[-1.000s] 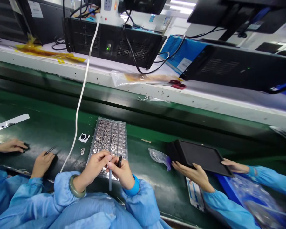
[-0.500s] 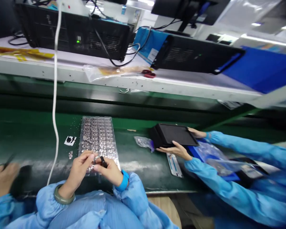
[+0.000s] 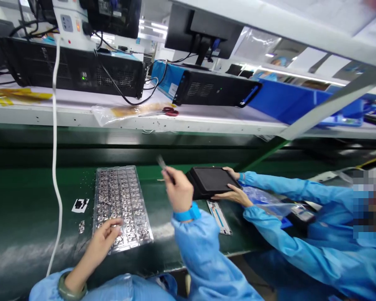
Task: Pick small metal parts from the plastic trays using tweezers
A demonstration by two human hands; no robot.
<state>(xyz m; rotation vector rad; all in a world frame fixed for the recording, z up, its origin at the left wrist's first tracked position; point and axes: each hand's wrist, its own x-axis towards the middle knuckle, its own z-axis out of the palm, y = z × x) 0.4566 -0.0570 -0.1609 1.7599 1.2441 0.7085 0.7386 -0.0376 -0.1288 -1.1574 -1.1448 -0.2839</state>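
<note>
A clear plastic tray [image 3: 125, 196] full of small metallic parts in rows lies on the green bench. My left hand [image 3: 105, 238], with a green bangle at the wrist, is over the tray's lower left. Its fingers are loosely curled and apart, and I see nothing held in them. My right hand [image 3: 179, 190], in a blue wristband, is raised to the right of the tray. It grips tweezers [image 3: 161, 162], dark near the fingers, whose grey tips point up and left and are blurred.
At right, a co-worker's hands [image 3: 236, 194] hold a black box [image 3: 214, 182]. A flat white panel [image 3: 219, 217] lies below it. A white cable [image 3: 54, 167] hangs at left beside a black-marked white label [image 3: 80, 205]. Scissors [image 3: 170, 111] lie on the shelf [image 3: 207, 125] above.
My hands have parted: the right moved up and right with the tweezers, while the left stays by the tray. The view has shifted right, and the hand at far left is out of view.
</note>
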